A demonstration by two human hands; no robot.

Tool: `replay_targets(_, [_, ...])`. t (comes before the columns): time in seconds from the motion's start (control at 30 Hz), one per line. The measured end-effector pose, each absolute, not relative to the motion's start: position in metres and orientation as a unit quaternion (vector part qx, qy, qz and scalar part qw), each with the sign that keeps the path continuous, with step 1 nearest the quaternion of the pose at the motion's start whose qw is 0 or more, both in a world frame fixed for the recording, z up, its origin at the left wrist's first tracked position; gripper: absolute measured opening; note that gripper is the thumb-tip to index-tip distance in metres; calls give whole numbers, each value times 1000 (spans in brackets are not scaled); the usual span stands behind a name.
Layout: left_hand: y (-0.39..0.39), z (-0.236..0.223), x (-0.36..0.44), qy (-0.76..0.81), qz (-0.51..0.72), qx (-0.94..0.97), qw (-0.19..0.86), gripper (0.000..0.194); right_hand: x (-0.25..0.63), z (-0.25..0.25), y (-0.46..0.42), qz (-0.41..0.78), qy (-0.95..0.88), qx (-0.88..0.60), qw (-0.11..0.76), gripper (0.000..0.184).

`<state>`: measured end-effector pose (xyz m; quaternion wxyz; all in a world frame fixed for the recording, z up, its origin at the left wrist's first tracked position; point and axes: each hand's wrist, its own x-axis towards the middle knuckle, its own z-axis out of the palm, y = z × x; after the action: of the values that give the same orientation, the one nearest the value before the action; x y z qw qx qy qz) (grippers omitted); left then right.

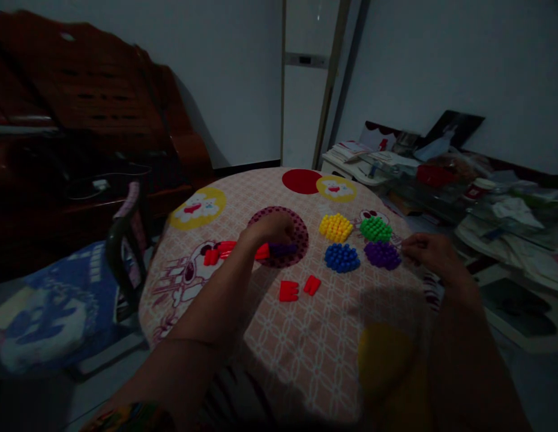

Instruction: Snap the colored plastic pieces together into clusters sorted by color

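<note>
Just left of the narrowly pinched right hand (pixel 434 254), a purple cluster of small round beads (pixel 382 255) is placed, well apart from the curled left hand (pixel 272 228). Whether anything is gripped by either cannot be told.

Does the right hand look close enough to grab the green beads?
Probably yes: the right hand is beside the purple beads, the green beads lie just beyond those, and nothing seems to cover them.

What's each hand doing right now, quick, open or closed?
Left hand: curled near purple pieces; grip can't be told.
Right hand: beside the purple cluster; grip can't be told.
</note>
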<state>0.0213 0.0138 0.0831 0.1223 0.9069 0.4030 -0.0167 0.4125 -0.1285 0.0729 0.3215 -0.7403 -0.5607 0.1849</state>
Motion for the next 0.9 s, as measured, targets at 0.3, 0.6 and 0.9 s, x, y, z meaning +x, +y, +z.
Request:
replay_targets(0.3, [20, 56, 36, 400, -57, 906, 131, 28, 376, 86, -126, 206, -541, -708, 404, 24])
replay_targets(0.6, [-6, 74, 61, 224, 268, 763, 543, 26, 302, 76, -120, 354, -602, -588, 409, 33])
replay_targets(0.9, [-28, 80, 79, 210, 388, 647, 621, 33, 264, 59, -109, 399, -585, -551, 441, 36])
